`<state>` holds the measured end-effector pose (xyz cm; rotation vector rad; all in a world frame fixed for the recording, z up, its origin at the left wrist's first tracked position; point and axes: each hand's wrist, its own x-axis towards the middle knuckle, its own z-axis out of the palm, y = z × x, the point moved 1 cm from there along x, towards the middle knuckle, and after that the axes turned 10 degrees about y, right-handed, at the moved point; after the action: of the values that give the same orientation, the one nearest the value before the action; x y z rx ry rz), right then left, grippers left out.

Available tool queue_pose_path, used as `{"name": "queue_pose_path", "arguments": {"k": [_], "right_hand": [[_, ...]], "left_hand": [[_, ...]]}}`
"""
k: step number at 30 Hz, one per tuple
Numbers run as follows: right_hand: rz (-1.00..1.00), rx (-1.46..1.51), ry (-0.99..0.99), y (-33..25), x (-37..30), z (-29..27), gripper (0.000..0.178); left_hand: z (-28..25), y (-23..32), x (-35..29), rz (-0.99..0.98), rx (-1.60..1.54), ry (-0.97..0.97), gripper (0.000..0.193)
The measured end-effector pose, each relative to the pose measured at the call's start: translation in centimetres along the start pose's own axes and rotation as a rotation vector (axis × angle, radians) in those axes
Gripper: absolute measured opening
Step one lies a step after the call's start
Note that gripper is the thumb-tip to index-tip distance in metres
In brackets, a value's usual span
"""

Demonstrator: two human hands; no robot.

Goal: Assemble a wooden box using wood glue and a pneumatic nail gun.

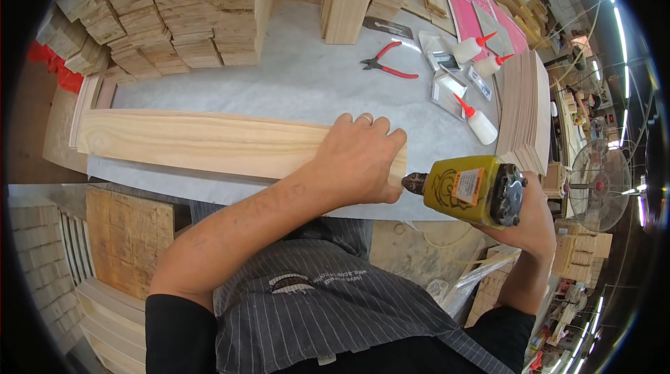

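Observation:
A long pale wooden board assembly point(209, 140) lies across the covered table, running from the far left to the middle. Over its right end my left hand point(363, 158) is closed, with the fingers across the top and the thumb on the near side. My right hand point(534, 217) grips an olive-yellow nail gun point(450, 182) with a black cap, its grip mostly hidden behind the body. The dark nose of the nail gun points left at the board's right end, close beside my left hand; whether it touches the wood I cannot tell.
Tall stacks of wooden boards point(167, 15) fill the back left. Beyond the board lie red-handled pliers point(391, 61), several white glue bottles with red tips point(481, 126) and metal trays point(447, 88). Thin panels point(523, 102) are piled at right, before a standing fan point(597, 185).

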<state>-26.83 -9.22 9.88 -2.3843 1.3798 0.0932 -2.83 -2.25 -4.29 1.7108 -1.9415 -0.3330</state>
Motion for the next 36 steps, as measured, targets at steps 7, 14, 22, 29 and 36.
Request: {"name": "queue_pose_path", "arguments": {"k": [7,14,22,29,36], "right_hand": [[-0.268,-0.113,0.178,-0.5,0.8,0.2,0.067],[-0.147,0.139,0.423,-2.3,-1.6,-3.2,0.032],[-0.048,-0.035,0.43,-3.5,-4.2,-6.1,0.053],[-0.201,0.008,0.389,-5.7,-4.2,-6.1,0.04],[-0.372,0.098,0.21,-9.7,0.5,-4.1,0.035]], "left_hand": [[-0.3,-0.6,0.7,0.001,0.013,-0.009,0.066],[1.4,1.6,3.7,0.057,-0.002,0.04,0.068],[7.5,6.8,7.0,0.33,-0.455,0.207,0.078],[-9.9,-2.8,-10.5,0.201,-0.291,0.406,0.076],[-15.3,-23.3,-33.4,-0.617,-0.406,1.025,0.112]]}}
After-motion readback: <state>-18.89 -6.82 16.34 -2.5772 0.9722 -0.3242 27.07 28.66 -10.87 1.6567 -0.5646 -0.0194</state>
